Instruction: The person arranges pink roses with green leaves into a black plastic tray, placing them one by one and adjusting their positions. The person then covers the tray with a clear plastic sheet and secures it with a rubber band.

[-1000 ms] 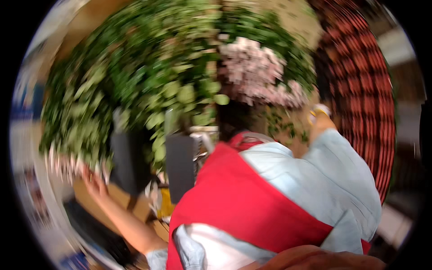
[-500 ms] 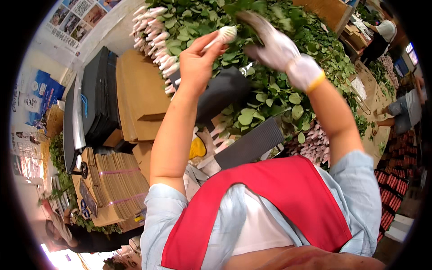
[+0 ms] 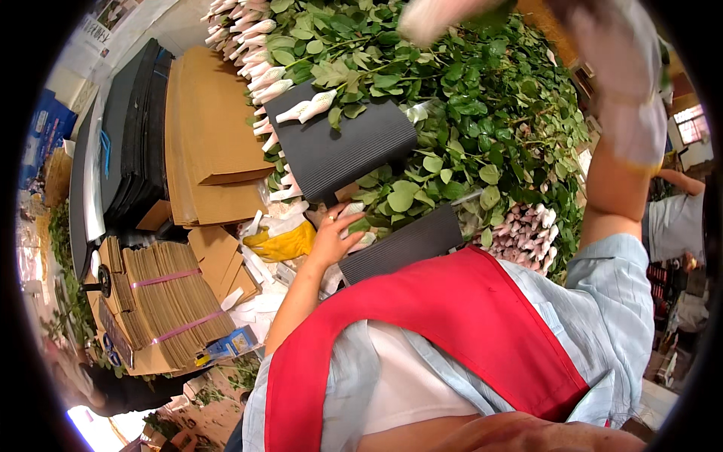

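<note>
Two pale netted buds (image 3: 316,105) lay on a dark grey corrugated sheet (image 3: 350,154) in the upper middle of the frame, their leafy stems running rightward. Near the centre, the bare left hand (image 3: 331,235) had its fingers curled beside another netted bud (image 3: 361,241), between that sheet and a second grey sheet (image 3: 403,247); whether it gripped the bud could not be told. At the upper right, the gloved right hand (image 3: 617,64) was badly blurred, so its grip could not be told either; a pinkish blur at the top edge was equally unclear.

Judging by how things lay, the work seemed partway along: a row of netted buds (image 3: 268,77) was already stacked at the upper left, and a pinkish cluster of buds (image 3: 527,235) sat right of centre, below the heap of leaves (image 3: 482,113). The two on the sheet looked loose and unbundled; the number left could not be counted.

Dark print showed on a wall sheet (image 3: 92,36) at the upper left, small and bent. A blue package (image 3: 47,135) at the left edge and a small blue box (image 3: 232,343) at the lower left had markings too small to make out.
</note>
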The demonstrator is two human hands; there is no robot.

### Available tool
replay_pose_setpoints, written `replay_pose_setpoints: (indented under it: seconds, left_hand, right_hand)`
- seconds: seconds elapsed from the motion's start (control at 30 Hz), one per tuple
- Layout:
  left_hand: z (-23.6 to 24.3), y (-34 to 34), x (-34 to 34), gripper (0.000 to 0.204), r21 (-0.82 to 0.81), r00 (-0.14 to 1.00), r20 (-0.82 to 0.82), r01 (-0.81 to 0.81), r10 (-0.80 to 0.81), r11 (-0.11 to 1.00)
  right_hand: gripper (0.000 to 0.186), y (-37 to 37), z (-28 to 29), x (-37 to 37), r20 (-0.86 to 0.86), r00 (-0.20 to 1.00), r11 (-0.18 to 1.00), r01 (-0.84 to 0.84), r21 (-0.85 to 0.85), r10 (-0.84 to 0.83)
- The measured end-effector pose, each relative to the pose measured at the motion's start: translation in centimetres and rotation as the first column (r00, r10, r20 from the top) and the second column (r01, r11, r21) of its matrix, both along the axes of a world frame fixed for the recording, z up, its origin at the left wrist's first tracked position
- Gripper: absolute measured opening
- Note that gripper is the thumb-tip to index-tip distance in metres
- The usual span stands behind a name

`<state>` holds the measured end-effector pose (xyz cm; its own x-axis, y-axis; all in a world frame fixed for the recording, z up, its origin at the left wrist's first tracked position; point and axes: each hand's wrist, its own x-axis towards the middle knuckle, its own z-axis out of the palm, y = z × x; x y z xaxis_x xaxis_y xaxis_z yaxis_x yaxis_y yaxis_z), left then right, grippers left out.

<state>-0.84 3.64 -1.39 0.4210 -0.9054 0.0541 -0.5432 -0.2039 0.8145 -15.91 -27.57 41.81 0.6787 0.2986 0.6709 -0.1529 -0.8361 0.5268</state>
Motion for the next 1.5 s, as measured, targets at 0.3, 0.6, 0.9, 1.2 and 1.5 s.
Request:
replay_pose_setpoints:
  seconds: [0.3, 0.6, 0.9, 1.2, 1.5]
  left_hand:
    - [-0.2, -0.2, -0.3, 0.036, 0.019, 0.996, -0.089, -0.011, 0.012, 1.000]
    - [0.7, -1.8, 0.6, 0.060, -0.020, 0.996, 0.089, 0.010, -0.009, 1.000]
    - [-0.3, -1.1, -0.4, 0.059, 0.051, 0.998, 0.012, -0.062, 0.062, 0.997]
    - [1.8, -0.4, -1.6, 0.062, 0.078, 0.797, 0.597, -0.167, 0.088, 0.983]
    - [-1.0, -1.0, 0.6, 0.062, -0.136, 0.968, 0.232, -0.069, 0.099, 0.988]
  right_hand:
    - [0.027, 2.7, -18.1, 0.5, -0.496, 0.859, 0.837, 0.174, 0.518, 0.128]
    - [0.028, 4.6, -21.2, 3.5, -0.673, 0.573, 0.784, 0.083, 0.616, 0.468]
    - [0.034, 6.0, -35.5, 7.0, -0.798, 0.513, 0.780, 0.338, 0.526, 0.316]
    - [0.046, 6.8, -35.5, 6.8, -0.857, 0.471, 0.922, 0.197, 0.333, 0.208]
    - [0.048, 5.5, -26.4, 7.2, -0.887, 0.283, 0.729, 0.507, 0.460, 0.364]
